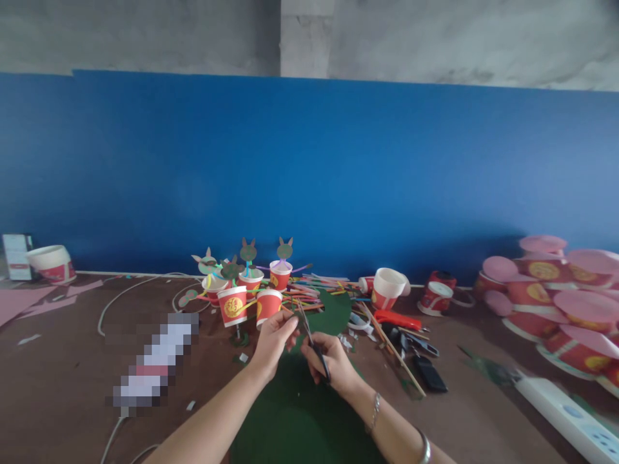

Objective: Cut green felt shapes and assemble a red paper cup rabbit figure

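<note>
My right hand [333, 364] is closed around the dark handles of a pair of scissors [316, 350], whose thin blades point up and away from me. Beside the blades, my left hand [276, 340] makes a pinch with thumb and forefinger. A thin orange piece shows near those fingertips, but I cannot make out what is held. Both hands are above a dark green sheet [300, 412]. Just beyond the left hand stand red paper cups [233, 305], several with cut-paper animal heads [248, 249] and coloured stick-like arms.
Coloured sticks [309, 298] lie behind my hands. To the right are an orange-red tool [397, 319], a wooden stick [394, 348], keys with a black fob [429, 374], a power strip [565, 412] and stacked red cups with pink discs [541, 290]. A blurred phone-like object [157, 361] lies left.
</note>
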A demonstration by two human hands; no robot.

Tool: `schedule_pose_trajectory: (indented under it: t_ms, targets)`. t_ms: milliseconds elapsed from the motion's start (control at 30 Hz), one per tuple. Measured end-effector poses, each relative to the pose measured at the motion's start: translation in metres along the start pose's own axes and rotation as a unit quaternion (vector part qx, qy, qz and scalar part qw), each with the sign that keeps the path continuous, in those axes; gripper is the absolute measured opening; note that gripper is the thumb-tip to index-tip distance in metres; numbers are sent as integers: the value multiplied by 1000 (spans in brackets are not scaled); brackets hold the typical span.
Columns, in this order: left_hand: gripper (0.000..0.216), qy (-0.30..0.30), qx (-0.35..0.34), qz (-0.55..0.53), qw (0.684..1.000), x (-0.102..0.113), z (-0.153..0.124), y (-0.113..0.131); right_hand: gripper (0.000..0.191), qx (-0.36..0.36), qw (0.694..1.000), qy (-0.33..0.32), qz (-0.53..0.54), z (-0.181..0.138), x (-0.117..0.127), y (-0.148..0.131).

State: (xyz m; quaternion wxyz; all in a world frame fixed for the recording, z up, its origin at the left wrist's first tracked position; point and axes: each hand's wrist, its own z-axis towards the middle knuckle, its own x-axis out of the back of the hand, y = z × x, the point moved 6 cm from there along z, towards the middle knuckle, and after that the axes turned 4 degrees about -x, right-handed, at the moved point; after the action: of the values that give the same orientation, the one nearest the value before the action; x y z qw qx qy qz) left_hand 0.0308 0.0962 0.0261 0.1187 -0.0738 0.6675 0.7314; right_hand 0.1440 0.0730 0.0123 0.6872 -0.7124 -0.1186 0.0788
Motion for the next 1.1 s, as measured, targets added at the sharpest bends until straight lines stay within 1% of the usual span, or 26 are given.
schedule_pose_trajectory:
  t_ms: [400,700,767,867,967,1100]
  targets:
    - [26,-4,10,-12,1000,-2,-1,1,23,3,1000,3,2,0,0,0]
    - [24,-2,13,-7,1000,1,0,-1,22,-17,1000,13,-11,1,1,1]
    - [22,-12,9,-4,1000,0,1,-2,23,-13,1000,29,3,1,3,1]
    - [18,-37,12,19,999,-2,1,-4,25,12,997,67,27,2,10,-1]
    - [16,-77,21,56,995,-9,-2,-5,28,38,993,105,49,1,16,-3]
    - [17,-121,27,77,989,-17,-6,-4,32,45,990,120,64,2,20,-2]
